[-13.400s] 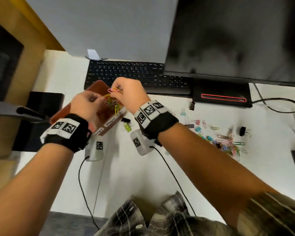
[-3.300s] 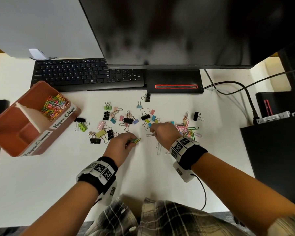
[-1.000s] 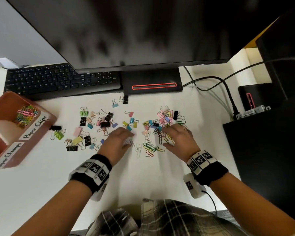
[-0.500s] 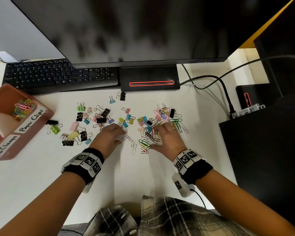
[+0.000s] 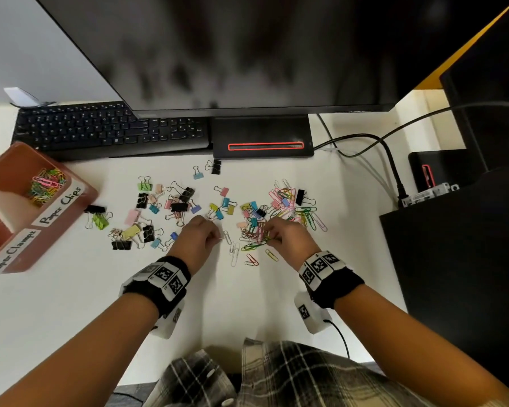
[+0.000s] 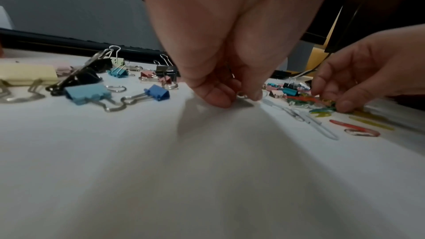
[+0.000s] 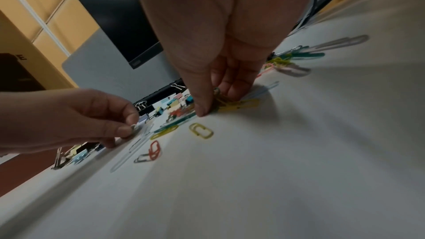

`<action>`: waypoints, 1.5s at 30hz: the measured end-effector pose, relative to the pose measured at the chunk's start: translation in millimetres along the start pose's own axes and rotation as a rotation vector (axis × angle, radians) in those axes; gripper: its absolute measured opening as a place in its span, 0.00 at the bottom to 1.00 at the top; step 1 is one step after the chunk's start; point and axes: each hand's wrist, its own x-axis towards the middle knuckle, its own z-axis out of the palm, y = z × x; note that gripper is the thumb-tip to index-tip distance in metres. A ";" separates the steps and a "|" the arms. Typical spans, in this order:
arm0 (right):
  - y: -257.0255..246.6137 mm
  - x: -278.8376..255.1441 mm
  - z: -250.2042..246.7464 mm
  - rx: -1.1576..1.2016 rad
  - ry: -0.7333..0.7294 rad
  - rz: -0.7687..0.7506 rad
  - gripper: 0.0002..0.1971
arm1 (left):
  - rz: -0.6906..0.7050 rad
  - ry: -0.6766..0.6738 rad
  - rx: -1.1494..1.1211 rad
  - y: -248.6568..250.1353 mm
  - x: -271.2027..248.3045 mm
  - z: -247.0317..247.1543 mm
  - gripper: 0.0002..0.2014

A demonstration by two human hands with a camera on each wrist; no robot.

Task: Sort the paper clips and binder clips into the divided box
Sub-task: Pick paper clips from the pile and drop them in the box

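Note:
Coloured binder clips (image 5: 171,207) lie scattered mid-desk, and coloured paper clips (image 5: 288,201) are heaped to their right. The brown divided box (image 5: 83,198) stands at the left, with paper clips (image 5: 46,185) in its "Paper Clips" compartment. My left hand (image 5: 200,236) pinches a silver paper clip (image 7: 134,128) between thumb and fingertip at the desk surface. My right hand (image 5: 285,235) pinches a bunch of coloured paper clips (image 7: 232,104) on the desk. Loose silver paper clips (image 5: 234,251) and a red paper clip (image 5: 252,259) lie between the hands.
A black keyboard (image 5: 109,130) and a monitor stand (image 5: 262,136) sit behind the clips under a large monitor (image 5: 247,48). Cables (image 5: 379,142) run to the right, where a black box (image 5: 465,245) borders the desk. White desk (image 5: 232,304) lies in front of me.
Both hands have drawn back a little toward me. The right hand's fingers have closed on a bunch of paper clips, and the left hand now pinches a silver clip.

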 end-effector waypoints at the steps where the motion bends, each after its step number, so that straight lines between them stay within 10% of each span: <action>1: 2.5 -0.3 -2.2 -0.012 -0.011 0.001 0.12 | 0.010 0.018 -0.022 3.3 -3.2 -0.4 0.02; 12: -7.3 13.6 -6.3 -0.272 -0.229 -0.176 0.18 | -0.074 -0.029 0.019 33.9 -12.4 42.9 0.03; 33: -8.7 8.3 -2.1 -0.293 0.013 -0.190 0.09 | -0.041 -0.043 0.049 15.8 -1.4 28.5 0.14; 45: -167.7 38.5 0.4 -0.103 0.128 -0.404 0.06 | -0.219 0.348 -0.214 -38.0 -23.8 -139.6 0.04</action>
